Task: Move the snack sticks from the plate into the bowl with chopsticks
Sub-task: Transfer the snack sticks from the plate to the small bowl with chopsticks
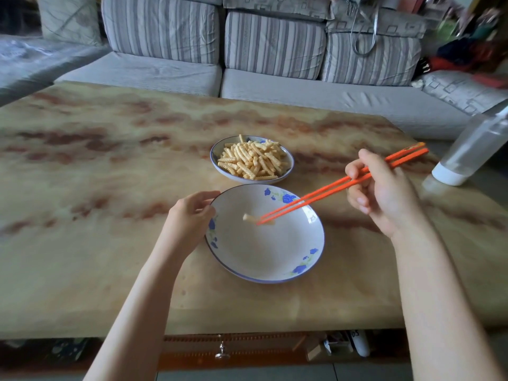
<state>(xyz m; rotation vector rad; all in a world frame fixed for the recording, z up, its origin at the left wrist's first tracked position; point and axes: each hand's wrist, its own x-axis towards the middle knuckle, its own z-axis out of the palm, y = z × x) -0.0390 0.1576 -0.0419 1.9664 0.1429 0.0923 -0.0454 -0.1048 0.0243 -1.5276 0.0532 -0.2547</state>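
Observation:
A small blue-rimmed plate [287, 171] heaped with yellow snack sticks [253, 158] sits at the table's middle. Just nearer me is a wide white bowl [264, 254] with blue flowers. My right hand [384, 193] grips a pair of orange chopsticks [324, 189], whose tips reach over the bowl's far half. One snack stick [248, 217] is at the tips, pinched or just above the bowl's inside; I cannot tell which. My left hand [189, 215] holds the bowl's left rim with curled fingers.
The marbled tan table [110, 188] stretches wide to the left. An overturned clear bottle with a white cap [467, 158] leans at the right edge. A striped grey sofa [247, 64] runs behind the table. A drawer knob [222, 351] shows below the front edge.

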